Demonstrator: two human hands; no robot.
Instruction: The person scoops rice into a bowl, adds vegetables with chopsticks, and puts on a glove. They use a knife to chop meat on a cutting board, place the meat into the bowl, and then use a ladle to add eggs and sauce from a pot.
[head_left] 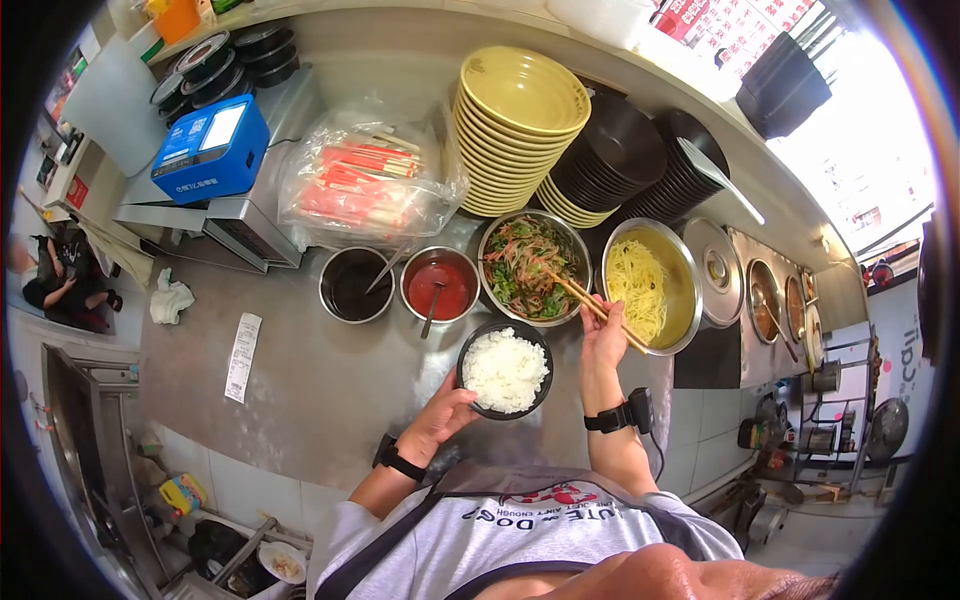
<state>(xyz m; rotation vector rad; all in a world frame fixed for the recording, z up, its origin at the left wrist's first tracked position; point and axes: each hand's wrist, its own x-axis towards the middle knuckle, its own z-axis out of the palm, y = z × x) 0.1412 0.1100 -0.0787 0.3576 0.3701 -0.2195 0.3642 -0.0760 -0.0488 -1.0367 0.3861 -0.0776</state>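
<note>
My left hand (440, 418) grips the near rim of a black bowl of white rice (504, 368) on the steel counter. My right hand (603, 340) holds a pair of wooden chopsticks (585, 300). Their tips reach into a steel bowl of shredded green and red salad (530, 266). To the right of the salad sits a steel bowl of yellow noodles (645, 285). Both wrists carry black bands.
A bowl of dark sauce (356, 285) and a bowl of red sauce (440, 286) stand left of the salad, each with a spoon. Behind are stacked yellow bowls (515, 125), black bowls (610, 155), bagged chopsticks (365, 180), a blue device (212, 148), and a receipt (242, 356).
</note>
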